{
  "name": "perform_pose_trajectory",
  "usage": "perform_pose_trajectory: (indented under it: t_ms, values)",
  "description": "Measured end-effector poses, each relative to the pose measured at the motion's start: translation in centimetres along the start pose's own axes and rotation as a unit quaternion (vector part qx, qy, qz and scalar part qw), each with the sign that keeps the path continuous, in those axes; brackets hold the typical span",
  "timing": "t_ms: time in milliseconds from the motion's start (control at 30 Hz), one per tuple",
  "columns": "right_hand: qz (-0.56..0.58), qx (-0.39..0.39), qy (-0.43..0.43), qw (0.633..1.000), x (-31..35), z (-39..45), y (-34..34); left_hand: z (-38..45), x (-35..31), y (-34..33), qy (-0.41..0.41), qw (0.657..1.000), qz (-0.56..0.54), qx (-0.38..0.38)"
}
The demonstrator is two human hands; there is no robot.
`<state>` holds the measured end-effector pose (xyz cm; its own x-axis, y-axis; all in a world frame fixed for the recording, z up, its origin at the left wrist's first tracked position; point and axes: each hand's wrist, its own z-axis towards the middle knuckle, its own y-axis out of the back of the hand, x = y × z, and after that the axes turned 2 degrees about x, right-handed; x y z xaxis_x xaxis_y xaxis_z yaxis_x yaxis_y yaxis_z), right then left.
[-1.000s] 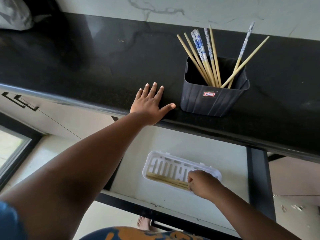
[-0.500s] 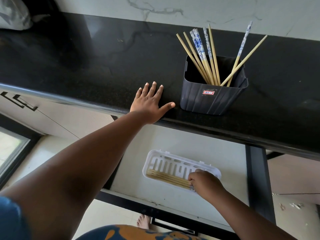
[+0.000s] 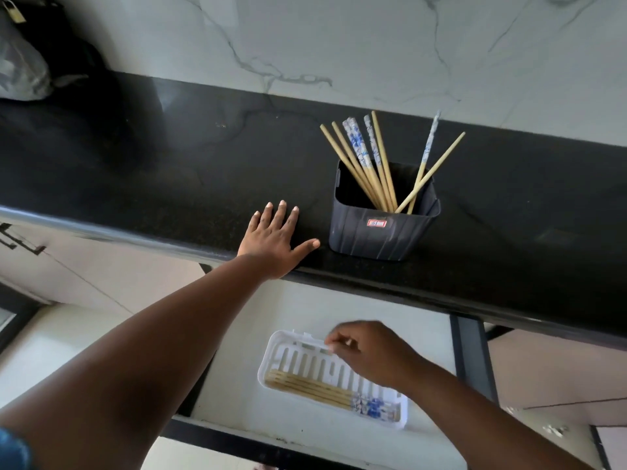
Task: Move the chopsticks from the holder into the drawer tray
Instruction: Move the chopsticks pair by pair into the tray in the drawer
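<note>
- Soft daylight fills the scene; the marble wall [image 3: 373, 45] reads bright, the black counter [image 3: 169, 171] dark.
- A faint sheen runs along the counter's front edge.
- The right hand [image 3: 369, 354] is slightly motion-blurred.
- Wide-angle distortion bends the counter's edges.

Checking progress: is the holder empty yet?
Not empty. Several chopsticks stand leaning in the holder; only a few chopsticks lie in the drawer tray.
</note>
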<state>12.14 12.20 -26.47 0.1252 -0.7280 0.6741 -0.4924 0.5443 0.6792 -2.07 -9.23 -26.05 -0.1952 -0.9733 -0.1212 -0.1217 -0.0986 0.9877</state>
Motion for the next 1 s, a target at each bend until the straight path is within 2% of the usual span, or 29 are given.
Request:
perform_pose_trajectory:
  t_ms: [100, 200, 300, 433, 500, 600, 667, 733, 867, 1000]
  values:
    - [0.052, -0.092, 0.075, 0.992, 4.2, 1.0, 5.4, 0.1, 0.1, -0.1, -0.002, 1.000, 0.002, 0.003]
    - [0.063, -0.223, 0.114, 0.966, 6.7, 2.2, 11.1, 0.2, 0.1, -0.2, 0.000, 1.000, 0.006, 0.003]
    - [0.077, -0.357, 0.071, 0.928, 6.4, 3.6, 16.2, 0.3, 0.2, -0.3, 0.002, 1.000, 0.008, 0.005]
    - [0.149, -0.479, -0.057, 0.863, 3.8, 5.3, 21.0, 0.4, 0.3, -0.6, 0.001, 1.000, 0.007, -0.003]
    - [0.207, -0.468, -0.160, 0.844, 2.5, 5.9, 22.2, 0.4, 0.4, -0.9, 0.003, 1.000, 0.005, -0.009]
    - [0.267, -0.351, -0.246, 0.863, 1.9, 6.5, 22.6, 0.6, 0.5, -1.2, 0.007, 1.000, 0.003, -0.020]
    - [0.250, -0.311, -0.247, 0.883, 1.6, 7.1, 22.4, 0.8, 0.5, -1.3, 0.008, 1.000, 0.004, -0.025]
    - [0.239, -0.321, -0.216, 0.891, 1.5, 7.8, 21.9, 0.8, 0.6, -1.4, 0.010, 1.000, 0.003, -0.028]
    - [0.252, -0.354, -0.169, 0.885, 1.5, 8.8, 21.4, 0.6, 0.6, -1.2, 0.007, 0.999, 0.001, -0.032]
    - [0.237, -0.369, -0.169, 0.883, 1.9, 8.6, 21.6, 0.6, 0.6, -1.3, 0.005, 0.999, 0.000, -0.032]
